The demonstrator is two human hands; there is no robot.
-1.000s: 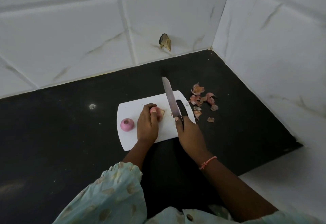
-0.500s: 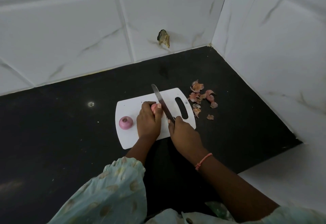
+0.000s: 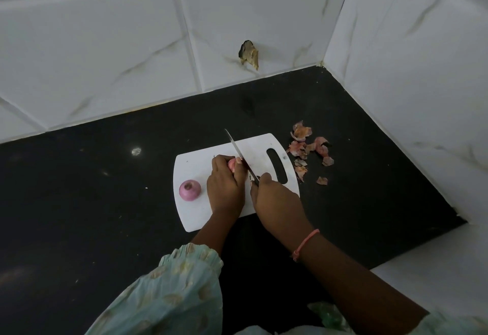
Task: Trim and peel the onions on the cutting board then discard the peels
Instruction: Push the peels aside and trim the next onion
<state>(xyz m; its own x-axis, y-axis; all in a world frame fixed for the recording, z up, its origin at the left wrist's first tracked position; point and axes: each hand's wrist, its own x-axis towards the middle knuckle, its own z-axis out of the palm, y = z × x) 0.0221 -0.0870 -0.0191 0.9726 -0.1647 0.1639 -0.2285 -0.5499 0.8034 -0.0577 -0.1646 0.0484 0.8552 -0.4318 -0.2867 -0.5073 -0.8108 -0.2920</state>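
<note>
The left grip (image 3: 224, 188) is curling over a pink onion (image 3: 232, 165) near the middle of the cutting board, fingers bent around it and pinning it down; the right grip (image 3: 274, 198) is wrapping tight round the handle of a knife (image 3: 239, 151), whose blade is slanting up and away across the board, its edge lying just beside the held onion and the left fingertips; whether the blade is touching the onion cannot be told. The black worktop (image 3: 92, 202) is carrying everything, with white tiled walls meeting in a corner behind it; the white cutting board (image 3: 196, 167) is lying flat on it, its handle slot towards the right; a second, peeled onion (image 3: 189, 189) is sitting on the board's left end, apart from the left grip; a scatter of peels (image 3: 309, 149) is lying on the worktop just right of the board.
</note>
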